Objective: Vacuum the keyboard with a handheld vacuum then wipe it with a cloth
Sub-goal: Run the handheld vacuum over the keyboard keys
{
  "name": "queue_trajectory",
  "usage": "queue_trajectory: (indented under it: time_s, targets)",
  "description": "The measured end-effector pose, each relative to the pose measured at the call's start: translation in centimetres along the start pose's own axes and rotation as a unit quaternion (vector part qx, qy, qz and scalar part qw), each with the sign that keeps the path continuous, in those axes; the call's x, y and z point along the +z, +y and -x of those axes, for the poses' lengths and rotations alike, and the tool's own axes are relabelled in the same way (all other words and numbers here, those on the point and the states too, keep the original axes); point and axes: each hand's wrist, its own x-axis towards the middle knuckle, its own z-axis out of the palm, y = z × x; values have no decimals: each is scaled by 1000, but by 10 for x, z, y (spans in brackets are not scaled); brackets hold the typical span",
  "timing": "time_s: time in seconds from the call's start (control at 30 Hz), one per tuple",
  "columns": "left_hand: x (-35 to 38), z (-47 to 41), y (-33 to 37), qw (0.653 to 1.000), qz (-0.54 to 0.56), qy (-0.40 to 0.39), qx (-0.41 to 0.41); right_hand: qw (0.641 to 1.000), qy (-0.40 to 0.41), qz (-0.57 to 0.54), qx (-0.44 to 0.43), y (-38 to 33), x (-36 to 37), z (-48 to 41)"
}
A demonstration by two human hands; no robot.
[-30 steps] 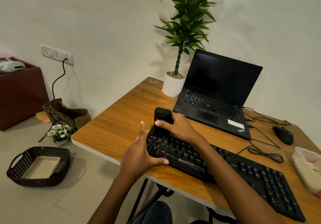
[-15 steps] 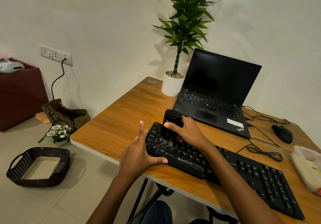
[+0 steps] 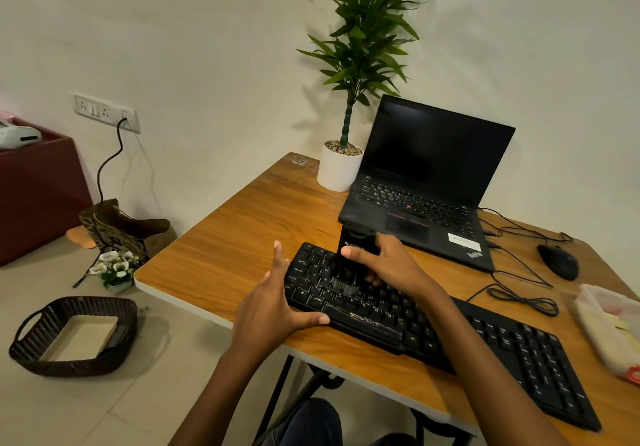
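Note:
A long black keyboard (image 3: 485,338) lies slanted across the near part of the wooden desk (image 3: 235,251). My right hand (image 3: 388,265) grips a small black handheld vacuum (image 3: 353,251), held upright with its brush nozzle pressed on the keys of the keyboard's left section. My left hand (image 3: 270,307) clasps the keyboard's left end, thumb along the front edge and fingers raised beside the side edge. No cloth is clearly visible.
An open black laptop (image 3: 426,182) and a potted plant (image 3: 341,165) stand behind the keyboard. A black mouse (image 3: 558,262) with loose cables (image 3: 519,298) lies at right, near a clear plastic container (image 3: 609,328). On the floor at left sit a wicker basket (image 3: 74,334) and a bag (image 3: 121,227).
My right hand has slid the vacuum rightward along the keys, from the keyboard's far left corner toward the middle of the left section. My left hand has kept its hold.

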Motion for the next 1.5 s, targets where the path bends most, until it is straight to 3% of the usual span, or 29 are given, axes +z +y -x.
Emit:
queue_trajectory:
  time_s: [0.17, 0.3, 0.43, 0.57, 0.7, 0.83, 1.17, 1.3, 1.37, 1.5]
  targets:
    - [0, 0, -2, 1000, 1, -2, 4, 999, -32, -25, 9, 3, -1, 6]
    - [0, -1, -2, 1000, 5, -2, 5, 1000, 9, -14, 14, 7, -6, 5]
    - [1, -1, -4, 1000, 7, -4, 9, 999, -30, -24, 23, 10, -8, 10]
    - [1, -1, -2, 1000, -1, -6, 3, 1000, 15, -6, 18, 13, -15, 12]
    - [1, -1, -1, 1000, -11, -5, 4, 999, -15, -25, 31, 12, -16, 19]
    - [1, 0, -1, 1000, -10, -3, 3, 999, 19, -5, 26, 13, -20, 19]
    - [3, 0, -4, 1000, -20, 5, -2, 999, 6, -28, 29, 17, -25, 30]
    - [3, 3, 4, 999, -50, -6, -4, 991, 110, -67, 36, 19, -39, 36]
    - [9, 5, 11, 991, -131, 1, 32, 986, 143, -79, 41, 22, -45, 40]
    - [35, 0, 29, 958, -244, 1, 149, 992, 108, -58, 35, 27, -38, 45]
